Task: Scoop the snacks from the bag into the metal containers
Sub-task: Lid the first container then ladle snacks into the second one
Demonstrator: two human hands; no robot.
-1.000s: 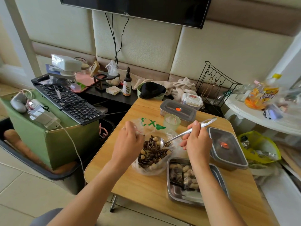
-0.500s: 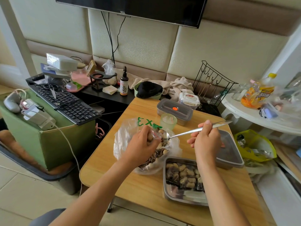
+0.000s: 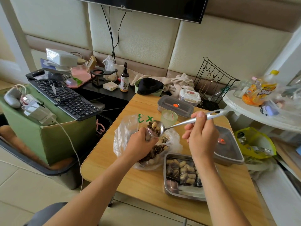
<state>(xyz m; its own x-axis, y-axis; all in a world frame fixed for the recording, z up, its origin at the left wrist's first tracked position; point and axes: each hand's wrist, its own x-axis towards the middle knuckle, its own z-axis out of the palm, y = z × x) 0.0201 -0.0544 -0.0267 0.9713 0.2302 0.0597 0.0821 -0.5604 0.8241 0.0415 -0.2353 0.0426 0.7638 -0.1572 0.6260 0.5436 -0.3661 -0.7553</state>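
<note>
A clear plastic bag of sunflower seeds and peanuts lies open on the wooden table. My left hand grips the bag's rim near its middle. My right hand holds a long metal spoon by its handle. The spoon's bowl hovers above the bag, heaped with seeds and peanuts. An open metal container sits to the right of the bag, partly filled with snacks, and my right forearm hides part of it.
Two lidded metal containers stand on the table, one at the back and one to the right. A small green cup stands behind the bag. A keyboard rests on a green box at left. A white side table is at right.
The spoon dug into the bag and has come up loaded with snacks. My left hand shifted from the bag's left edge to its rim near the spoon.
</note>
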